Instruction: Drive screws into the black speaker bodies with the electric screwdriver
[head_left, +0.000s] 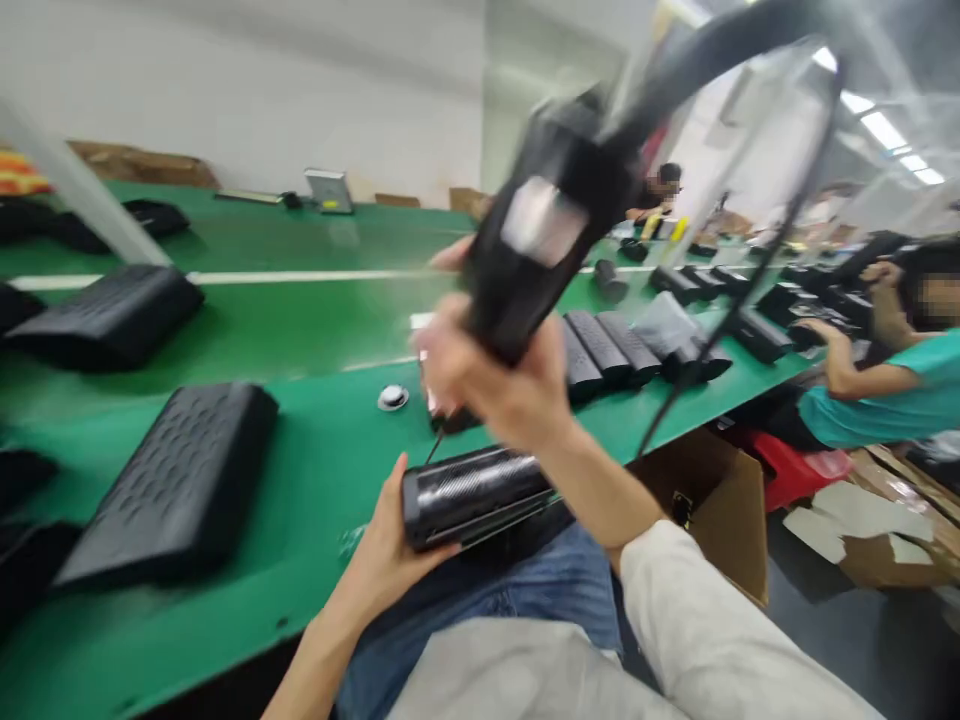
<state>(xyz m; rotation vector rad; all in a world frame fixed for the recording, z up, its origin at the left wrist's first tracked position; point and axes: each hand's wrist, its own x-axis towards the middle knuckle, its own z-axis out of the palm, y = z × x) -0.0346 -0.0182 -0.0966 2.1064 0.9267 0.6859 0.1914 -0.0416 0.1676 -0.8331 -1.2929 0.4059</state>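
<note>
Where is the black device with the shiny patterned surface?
The shiny black device sits just below the centre of the head view, its left end in the left hand, above the jeans and below the right hand.

Cardboard box point(739, 520) near a red stool point(787, 472), a co-worker in teal point(900, 395), lit ceiling lights point(883, 130) above.

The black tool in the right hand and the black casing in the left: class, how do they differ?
The black tool stands steeply tilted; the black casing lies nearly level. The black tool bears a pale patch; the black casing looks glossy and patterned. Both are dark and hand-held.
</note>
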